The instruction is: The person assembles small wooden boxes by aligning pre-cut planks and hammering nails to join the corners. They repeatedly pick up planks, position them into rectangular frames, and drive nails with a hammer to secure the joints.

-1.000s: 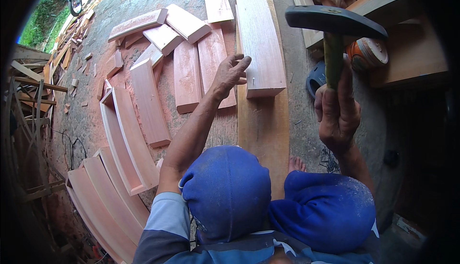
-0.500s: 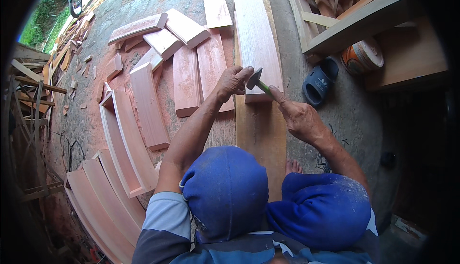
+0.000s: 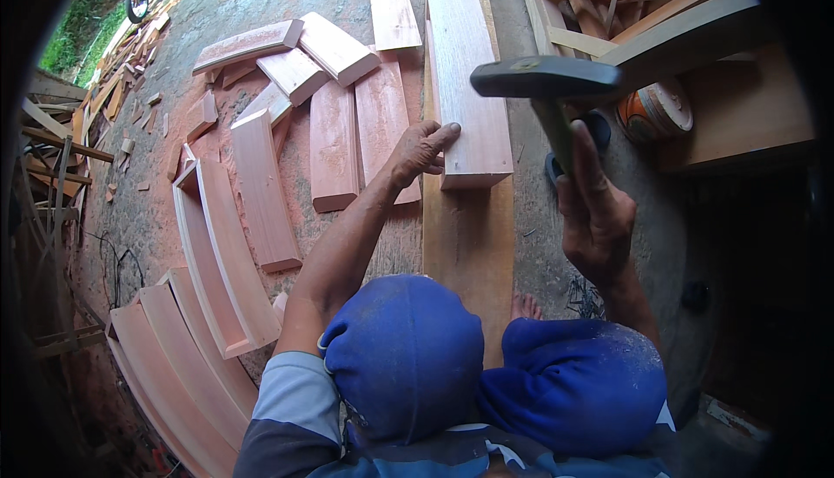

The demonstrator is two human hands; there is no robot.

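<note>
Pale pinkish wood makes up the long wooden piece (image 3: 469,52) lying on a browner plank (image 3: 469,252) that runs up the middle of the view, its near end face toward the person. At the near left corner the left hand (image 3: 420,152) rests against it, thumb on or just at the edge of the upper face and the other fingers bent down along the side, partly hidden; whether they clasp the wood or only brace it, I cannot tell. Closed around a greenish handle, the right hand (image 3: 599,224) holds a hammer (image 3: 546,77) raised, its dark head well apart from the fingers of the left hand and overlapping the wooden piece in this view. The hammer head has a lighter patch on top, too unclear to read as a mark. Behind the right hand, a dark slipper (image 3: 596,129) is mostly hidden, so any print on it cannot be made out. Just beyond stands a white bucket (image 3: 669,105) with an orange printed side, its lettering too small to read, near a wooden frame (image 3: 695,33). To the left lie loose boards (image 3: 265,191) and 1 narrow open box (image 3: 221,252). 2 knees in blue cloth (image 3: 404,356) fill the lower middle, with a bare foot (image 3: 526,306) and dark nails (image 3: 584,298) beyond the right knee.
</note>
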